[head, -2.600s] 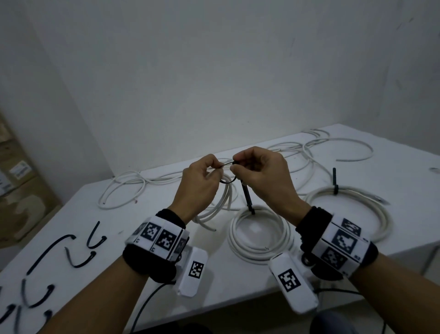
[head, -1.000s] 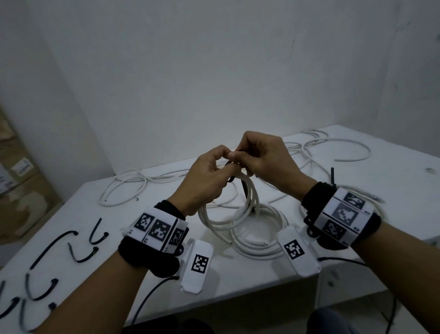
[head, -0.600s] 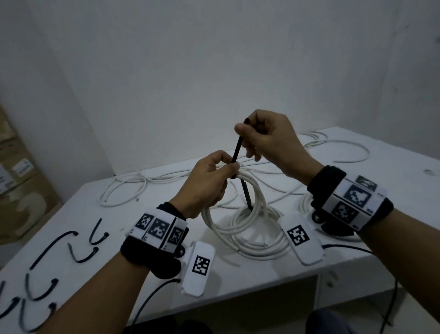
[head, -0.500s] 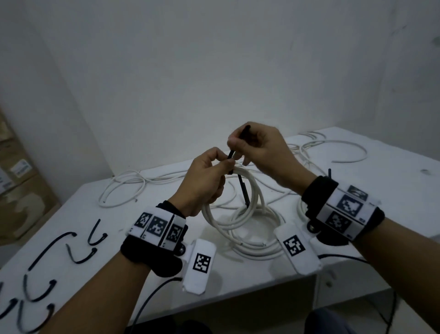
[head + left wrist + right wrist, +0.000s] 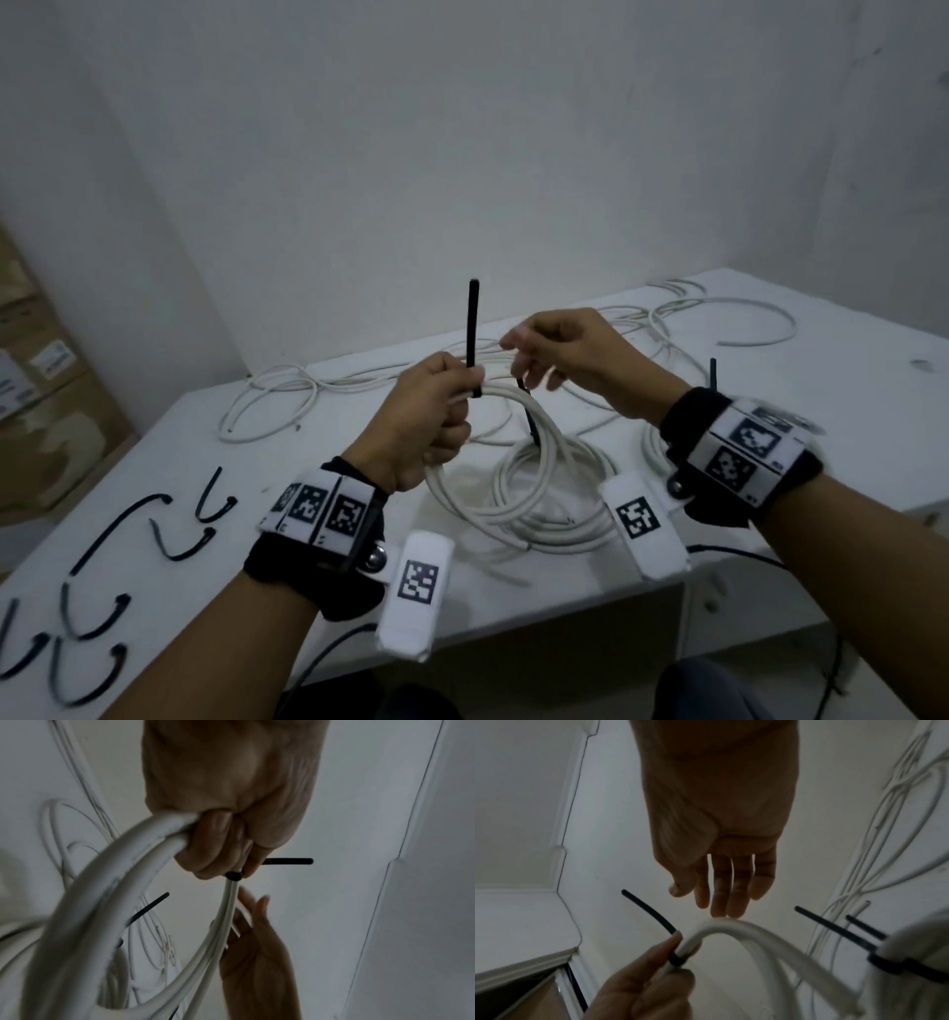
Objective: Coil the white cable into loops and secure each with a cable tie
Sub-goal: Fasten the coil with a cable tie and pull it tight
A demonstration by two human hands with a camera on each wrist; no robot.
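Observation:
My left hand grips the top of a white cable coil, lifted at one side while its lower loops lie on the table. A black cable tie is cinched round the strands at my thumb, its tail standing straight up. In the left wrist view my left hand pinches the tie's head. My right hand hovers just right of the tie, fingers loose, holding nothing; the right wrist view shows its fingers straight. Another black tie binds the coil farther round.
A second tied coil lies behind my right wrist. Loose white cable sprawls along the back of the table. Several spare black ties lie at the left. Cardboard boxes stand beyond the table's left edge.
My right hand pulled the tie's tail upward through its head, then let go and opened. The left hand raised the coil's top off the table and kept its grip.

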